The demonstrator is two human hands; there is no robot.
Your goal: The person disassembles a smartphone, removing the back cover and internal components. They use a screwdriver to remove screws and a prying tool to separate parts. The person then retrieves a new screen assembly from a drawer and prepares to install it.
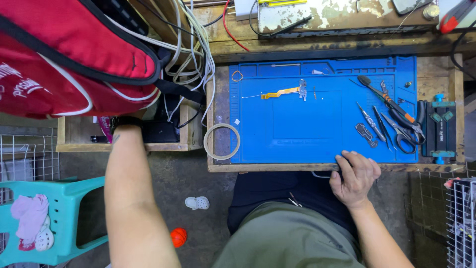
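While right hand (355, 177) is rested on front edge of worn wooden table (222, 52), fingers curled loosely over edge of blue rubbery mat (307, 124), nothing gripped; left hand hidden behind red fabric bag (64, 54) at low wooden shelf (124, 146), fingers' state cannot be told. One thin orange flex ribbon (282, 92) laid flat on mat's upper middle. One tape ring (221, 141) seen at mat's left edge. Scissors (404, 134), tweezers, small metal tools grouped at mat's right. Concrete floor, teal plastic stool (74, 218) below

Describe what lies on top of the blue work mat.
On the blue mat: an orange flex cable, tweezers, scissors. The right hand covers its front edge.
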